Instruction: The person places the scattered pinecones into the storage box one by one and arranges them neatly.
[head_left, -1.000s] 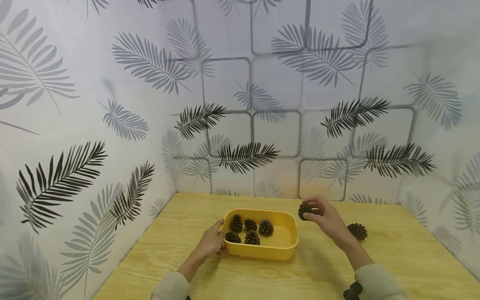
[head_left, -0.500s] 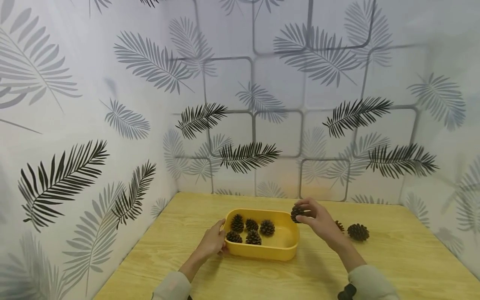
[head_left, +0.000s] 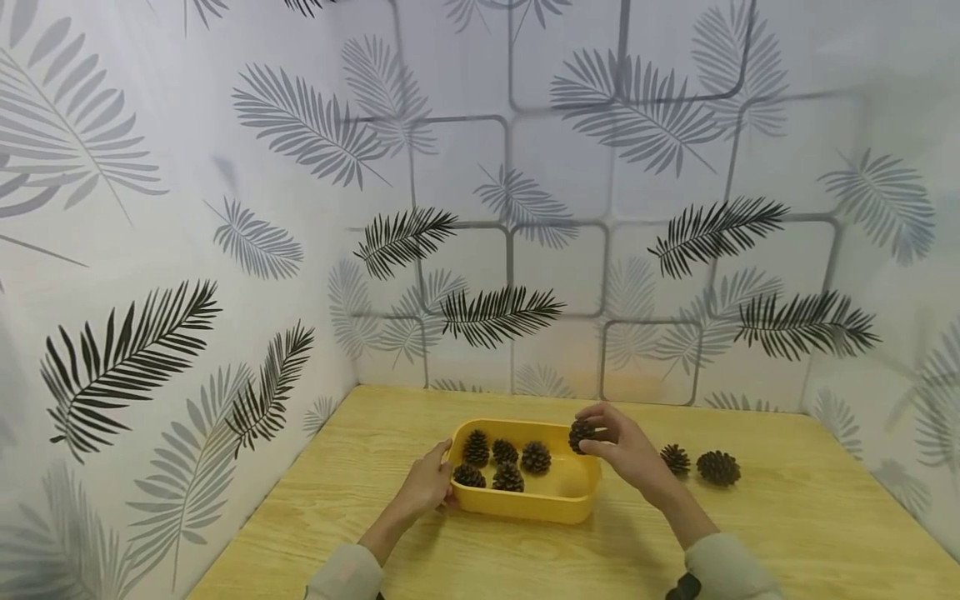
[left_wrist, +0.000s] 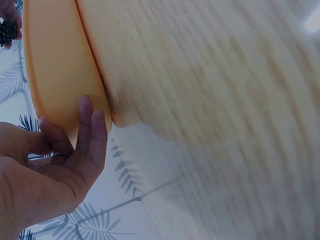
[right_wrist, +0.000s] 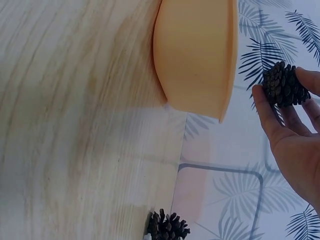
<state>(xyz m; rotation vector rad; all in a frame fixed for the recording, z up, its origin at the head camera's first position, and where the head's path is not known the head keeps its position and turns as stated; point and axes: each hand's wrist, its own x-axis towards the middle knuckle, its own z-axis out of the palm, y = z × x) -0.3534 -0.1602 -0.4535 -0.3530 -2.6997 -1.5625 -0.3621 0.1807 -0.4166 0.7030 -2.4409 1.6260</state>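
My right hand (head_left: 632,457) pinches a brown pine cone (head_left: 577,436) between thumb and fingers, over the right end of a yellow plastic bin (head_left: 525,505). In the right wrist view the held pine cone (right_wrist: 284,86) sits above the level of the bin's rim. Several pine cones (head_left: 507,477) lie inside the bin, mostly toward its left half. At the bin's left end, my left hand (head_left: 424,485) holds the rim and wall. The left wrist view shows its fingers (left_wrist: 98,135) bent against the outer wall; the thumb's contact is hidden there.
Two more pine cones lie on the wood-grain table (head_left: 510,558), right of the bin: one (head_left: 676,459) behind my right forearm, the other (head_left: 718,468) farther right. Leaf-patterned walls (head_left: 540,250) bound the table at the back and sides.
My right hand has carried the pine cone leftward, from beside the bin to over its right end. The nearer table pine cone has come out from behind that hand. My left hand stays put.
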